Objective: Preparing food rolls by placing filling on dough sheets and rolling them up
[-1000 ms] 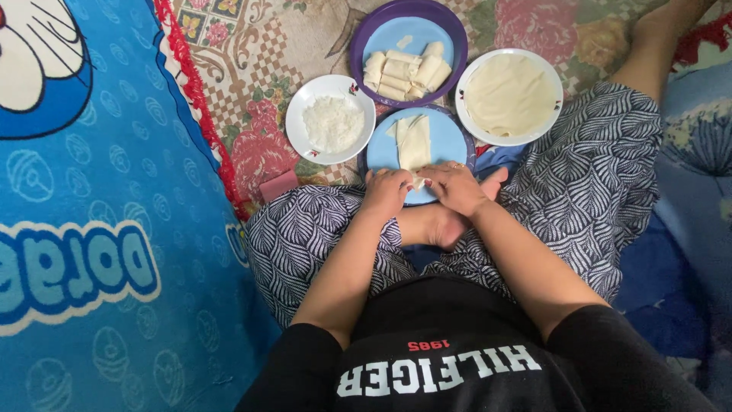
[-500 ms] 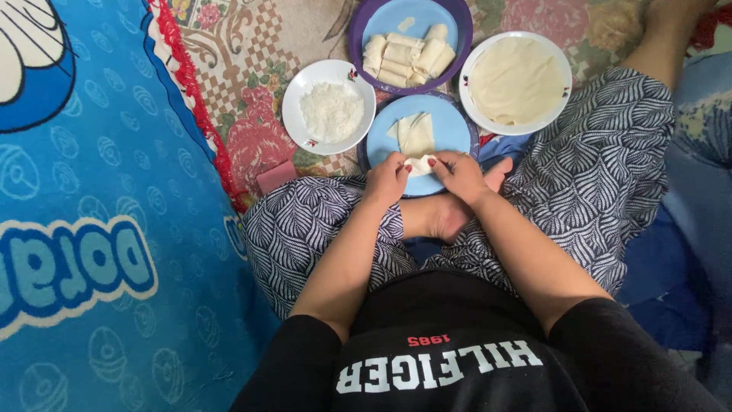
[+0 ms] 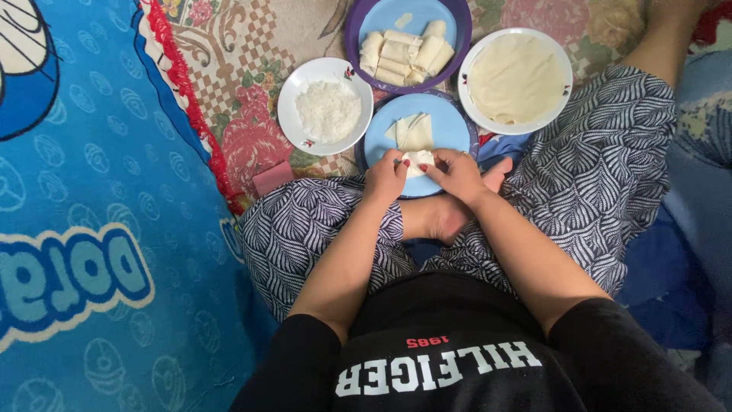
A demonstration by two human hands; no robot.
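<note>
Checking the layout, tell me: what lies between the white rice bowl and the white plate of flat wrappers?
In the head view, the blue plate with the half-rolled wrapper.

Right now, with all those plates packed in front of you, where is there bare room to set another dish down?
The open patch is the blue carpet to the left of the white plate of filling, past the red fringe. It is crowded ahead: the purple plate of rolls, the plate of wrappers and the blue plate sit edge to edge, with the left hand and right hand working over the blue one.
</note>
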